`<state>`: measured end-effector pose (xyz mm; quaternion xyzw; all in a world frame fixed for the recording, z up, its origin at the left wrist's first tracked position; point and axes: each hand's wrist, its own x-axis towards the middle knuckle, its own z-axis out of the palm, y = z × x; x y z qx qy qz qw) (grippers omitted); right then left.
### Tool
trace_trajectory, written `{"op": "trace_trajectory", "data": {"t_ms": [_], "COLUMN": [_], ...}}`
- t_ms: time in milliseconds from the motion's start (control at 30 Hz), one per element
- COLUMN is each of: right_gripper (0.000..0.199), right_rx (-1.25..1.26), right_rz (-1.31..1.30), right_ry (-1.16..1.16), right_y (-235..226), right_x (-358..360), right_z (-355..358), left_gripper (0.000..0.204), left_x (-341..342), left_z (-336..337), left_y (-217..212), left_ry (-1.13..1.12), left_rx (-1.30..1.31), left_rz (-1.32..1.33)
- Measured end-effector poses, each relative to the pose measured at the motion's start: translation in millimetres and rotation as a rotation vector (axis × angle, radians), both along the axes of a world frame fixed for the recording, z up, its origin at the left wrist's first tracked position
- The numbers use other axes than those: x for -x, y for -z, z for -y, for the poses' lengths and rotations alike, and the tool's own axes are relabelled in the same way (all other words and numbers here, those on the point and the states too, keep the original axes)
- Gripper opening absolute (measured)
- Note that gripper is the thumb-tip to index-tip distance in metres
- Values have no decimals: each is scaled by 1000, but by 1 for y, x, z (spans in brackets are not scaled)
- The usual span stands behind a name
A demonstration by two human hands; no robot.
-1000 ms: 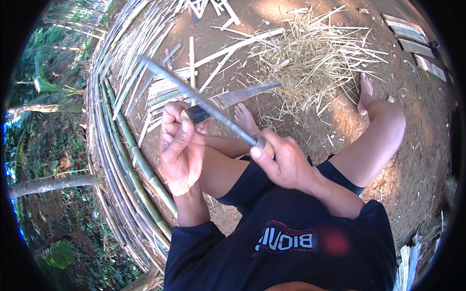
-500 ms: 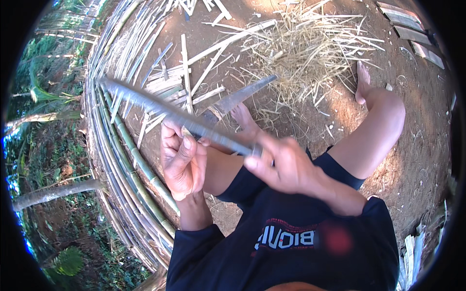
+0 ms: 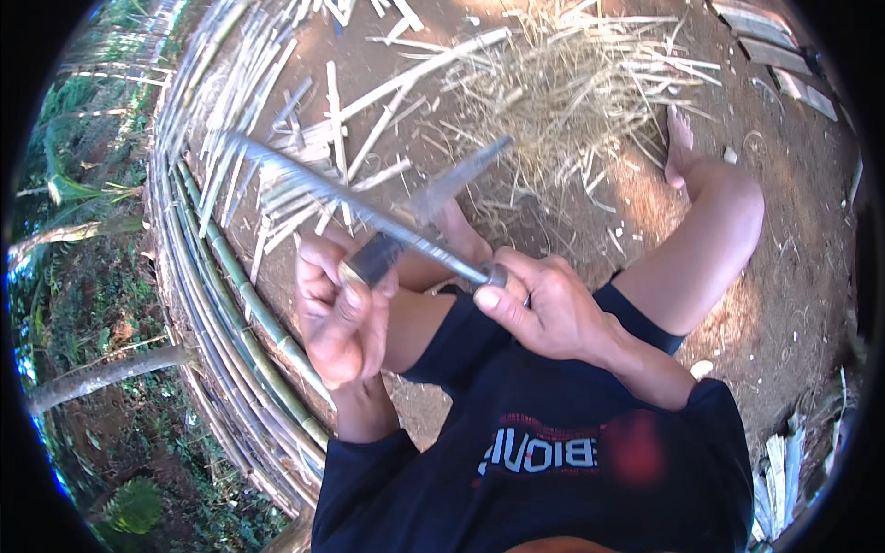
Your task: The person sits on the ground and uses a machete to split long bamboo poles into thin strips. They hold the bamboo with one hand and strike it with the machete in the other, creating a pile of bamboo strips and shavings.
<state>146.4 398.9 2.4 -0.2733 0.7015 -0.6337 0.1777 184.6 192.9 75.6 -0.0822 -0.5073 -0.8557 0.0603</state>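
Observation:
My left hand [image 3: 339, 318] is closed round the dark handle of a knife [image 3: 373, 258], whose greyish blade points away to the upper right, blurred. A pale end of that handle shows by my thumb. In my right hand [image 3: 553, 309] is a long knife [image 3: 369, 214] with a narrow metal blade and a round collar at the grip. Its blade slants to the far left and crosses over the knife in my left hand; whether the two touch I cannot tell. The fingers of my right hand hide most of its handle.
Split bamboo strips [image 3: 336, 120] lie scattered ahead on the dirt. A heap of pale shavings [image 3: 562, 101] is farther right, near my bare foot [image 3: 679, 143]. Long bamboo poles [image 3: 249, 276] line the left side, with greenery beyond. Flat boards [image 3: 770, 55] lie at far right.
The long knife has tilted slightly and its blade has shifted a little right at the tip. More of the dark handle in my left hand shows, turned below the blade.

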Motion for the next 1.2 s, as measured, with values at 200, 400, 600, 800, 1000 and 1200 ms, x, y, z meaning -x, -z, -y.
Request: {"op": "trace_trajectory", "data": {"t_ms": [200, 400, 600, 800, 1000, 1200], "right_gripper": [39, 43, 36, 41, 42, 36], "right_rx": [9, -41, 118, -91, 87, 135], "right_rz": [59, -14, -33, 140, 46, 12], "right_ry": [-56, -26, -130, -60, 55, 76], "right_y": [-10, -1, -13, 10, 16, 17], "right_x": [7, 15, 1, -7, -17, -27], "right_z": [-2, -9, -11, -7, 4, 2], "left_gripper": [28, 29, 29, 24, 31, 23], "left_x": [3, -10, -13, -10, -13, -19], "left_z": [3, -14, -25, -29, -26, -64], "left_y": [3, -3, -2, 7, 15, 5], "left_ry": [-9, -216, -374, -280, -84, -425], "left_rx": [-2, 128, 45, -27, -50, -117], "left_rz": [-11, 95, 155, 8, -63, 64]}}
